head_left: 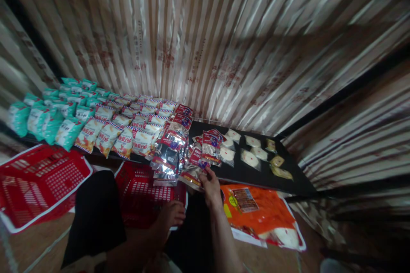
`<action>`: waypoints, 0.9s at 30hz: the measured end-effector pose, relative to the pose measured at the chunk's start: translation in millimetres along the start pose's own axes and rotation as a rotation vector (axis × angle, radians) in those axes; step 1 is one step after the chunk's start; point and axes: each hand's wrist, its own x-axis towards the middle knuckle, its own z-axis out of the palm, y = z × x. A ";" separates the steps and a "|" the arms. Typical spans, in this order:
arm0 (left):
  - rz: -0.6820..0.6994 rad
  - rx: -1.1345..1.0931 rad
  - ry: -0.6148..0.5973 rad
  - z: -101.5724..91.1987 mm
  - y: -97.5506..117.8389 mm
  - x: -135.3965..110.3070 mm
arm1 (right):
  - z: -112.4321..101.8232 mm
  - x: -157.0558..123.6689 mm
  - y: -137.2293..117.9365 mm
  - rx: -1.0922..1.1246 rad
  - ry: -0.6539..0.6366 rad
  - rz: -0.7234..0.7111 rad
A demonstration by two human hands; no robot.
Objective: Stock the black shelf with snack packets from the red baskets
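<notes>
At the front edge of the black shelf, my right hand (211,184) pinches the corner of a red-and-silver snack packet (192,177) between thumb and fingers. More such packets (210,147) lie in a loose pile just behind it. To its left stands a taller stack of the same silver-backed packets (168,153). My left hand (174,213) is low over the red basket (141,192), its fingers curled together and nothing visible in them. It is close to that basket's white rim, between my knees.
Rows of white-and-orange snack bags (109,134) and teal bags (67,132) fill the shelf's left. White round packs (251,159) and small yellow packs (277,161) lie on the black shelf (297,175). Another red basket (41,183) and an orange bag (262,209) are below.
</notes>
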 end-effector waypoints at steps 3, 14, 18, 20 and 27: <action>0.009 -0.138 -0.039 12.6 15.1 -11.3 | -13.1 -19.9 -19.1 0.156 -0.129 0.214; 0.163 -0.208 -0.311 45.7 54.0 -59.2 | -46.1 -61.4 -55.4 0.097 -0.375 0.241; 0.231 -0.122 -0.254 50.7 79.0 -53.6 | -25.6 -52.8 -66.6 0.051 -0.357 0.119; 0.270 -0.053 -0.197 50.8 97.6 -43.3 | -8.9 -43.0 -73.6 0.039 -0.307 0.049; 0.504 0.156 -0.006 54.3 191.0 11.3 | 70.4 26.6 -95.9 0.120 -0.276 -0.089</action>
